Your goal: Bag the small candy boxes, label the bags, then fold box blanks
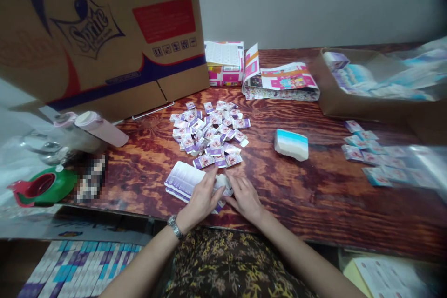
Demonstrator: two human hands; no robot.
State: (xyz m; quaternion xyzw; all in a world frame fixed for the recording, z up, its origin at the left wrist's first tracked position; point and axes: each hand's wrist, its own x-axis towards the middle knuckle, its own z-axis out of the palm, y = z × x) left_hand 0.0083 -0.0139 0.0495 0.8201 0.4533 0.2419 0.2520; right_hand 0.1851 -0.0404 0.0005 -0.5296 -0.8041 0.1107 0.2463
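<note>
My left hand, with a metal watch on the wrist, bends over the right end of a row of flat purple-and-white cartons. Facing it, my right hand has its fingers closed in from the other side. Between the fingertips of both hands is a small white carton, partly hidden by them. Just beyond my hands lies a loose pile of small purple-and-white boxes.
A blue-and-white stack of flat cartons sits to the right. Farther right are several small boxes and an open cardboard box. A large Sprite carton stands at the back left, with pinkish bottles before it.
</note>
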